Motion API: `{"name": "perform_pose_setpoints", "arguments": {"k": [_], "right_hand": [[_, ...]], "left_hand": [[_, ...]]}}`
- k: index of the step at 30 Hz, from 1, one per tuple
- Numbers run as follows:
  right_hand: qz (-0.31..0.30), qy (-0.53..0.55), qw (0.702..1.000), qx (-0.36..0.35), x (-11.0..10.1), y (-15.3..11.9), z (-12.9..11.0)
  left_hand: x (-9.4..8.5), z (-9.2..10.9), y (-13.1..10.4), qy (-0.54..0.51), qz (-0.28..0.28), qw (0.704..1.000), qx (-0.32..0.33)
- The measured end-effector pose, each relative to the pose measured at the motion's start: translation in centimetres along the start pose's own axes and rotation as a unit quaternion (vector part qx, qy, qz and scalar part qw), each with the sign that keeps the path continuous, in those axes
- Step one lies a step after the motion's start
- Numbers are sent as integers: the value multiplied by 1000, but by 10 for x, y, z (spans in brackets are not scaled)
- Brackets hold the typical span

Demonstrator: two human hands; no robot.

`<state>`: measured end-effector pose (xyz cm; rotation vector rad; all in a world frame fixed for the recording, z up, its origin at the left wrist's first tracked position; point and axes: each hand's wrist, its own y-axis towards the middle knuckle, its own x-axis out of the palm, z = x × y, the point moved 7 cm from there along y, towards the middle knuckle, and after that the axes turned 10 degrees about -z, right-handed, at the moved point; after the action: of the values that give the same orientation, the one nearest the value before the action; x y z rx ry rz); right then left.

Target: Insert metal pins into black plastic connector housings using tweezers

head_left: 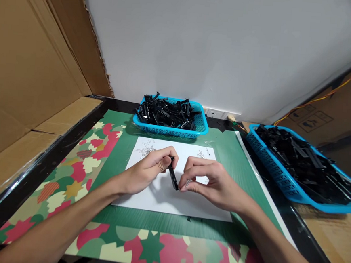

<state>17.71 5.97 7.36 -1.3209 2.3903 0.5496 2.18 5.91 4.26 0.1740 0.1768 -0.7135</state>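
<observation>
My left hand point(148, 170) is closed on one end of a slim black plastic part point(172, 176), which slants down to the right above a white sheet point(170, 202). At the part's lower end, the fingertips of my right hand point(209, 181) are pinched around a small thin metal piece point(188, 182). The right fingertips are at or very near the part's tip; whether they touch it is hard to tell. Small thin metal pieces point(146, 150) lie in a pile on the sheet behind my left hand, and a smaller group point(201, 154) lies behind my right hand.
A blue basket point(169, 130) of black parts stands by the wall. Another blue basket point(283, 184), also full of black parts, is at the right. Cardboard point(32, 55) rises at the left. A green patterned mat point(105, 207) lies under the sheet. A socket strip is behind.
</observation>
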Motion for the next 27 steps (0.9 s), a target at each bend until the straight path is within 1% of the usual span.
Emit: {"name": "perform_pose_setpoints", "arguments": {"k": [5,9,15,20,24,27], "right_hand": [[-13,-19,999,-35,3,0,1],[-11,-22,999,-41,4,0,4],[10,-16,1000,-14,0,-1,7],[34,-59,998,6,-5,-3,14],[49,-76,996,7,-7,-3,18],[78,-97,992,18,-9,-4,22]], "left_hand": [[3,2,1,-26,-5,1000,7],[2,1,1,-33,1,999,13],[-2,3,0,-17,17,999,29],[-6,5,0,-10,33,998,52],[-11,6,-1,11,56,996,69],[-13,6,-2,25,74,994,72]]}}
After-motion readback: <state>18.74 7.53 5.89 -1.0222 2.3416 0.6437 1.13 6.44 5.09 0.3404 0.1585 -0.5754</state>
